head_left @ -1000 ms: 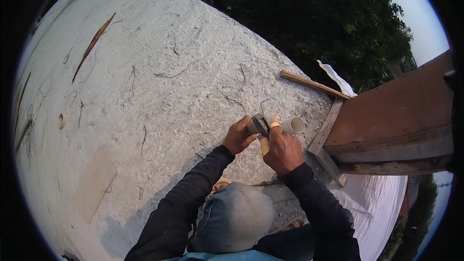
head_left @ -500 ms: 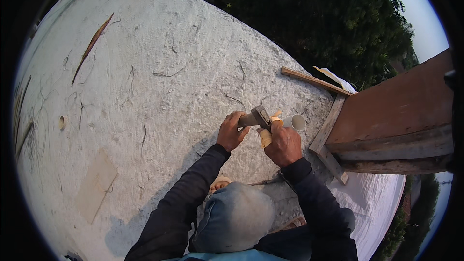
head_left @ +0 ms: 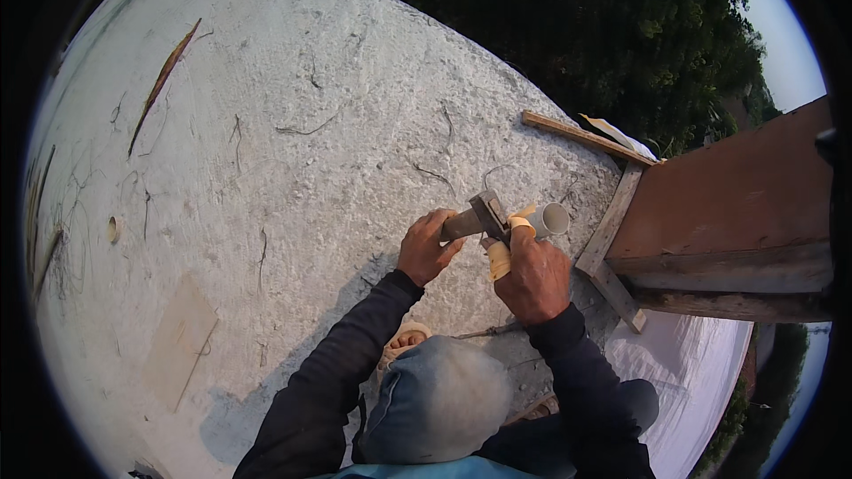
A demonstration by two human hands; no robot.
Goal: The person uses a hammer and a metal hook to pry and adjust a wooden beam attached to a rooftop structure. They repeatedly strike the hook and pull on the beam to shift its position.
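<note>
Between my hands is a hammer-like tool (head_left: 487, 214) with a blocky grey metal head and a thick brown cylindrical part. My left hand (head_left: 426, 247) is closed around the end of that cylindrical part. My right hand (head_left: 534, 277) is closed at the metal head, with pale yellow wrapping on its thumb and a finger; what its fingers press on is partly hidden. Just beyond my right hand a short open white pipe (head_left: 554, 219) stands up from the rough surface. My knee (head_left: 444, 399), in faded blue jeans, is bent below my hands.
Rough pale concrete (head_left: 355, 151) spreads around me, with bent wires (head_left: 435, 177) sticking out. At right, wooden strips (head_left: 611, 220) border a tall brown panelled form (head_left: 728, 204). White sheeting (head_left: 674, 372) lies below it. A flat board (head_left: 184, 337) and another pipe opening (head_left: 113, 230) are left. Trees stand past the far edge.
The view has shifted slightly. My right hand sits a little lower and further right in the picture, while both hands keep their hold on the hammer-like tool.
</note>
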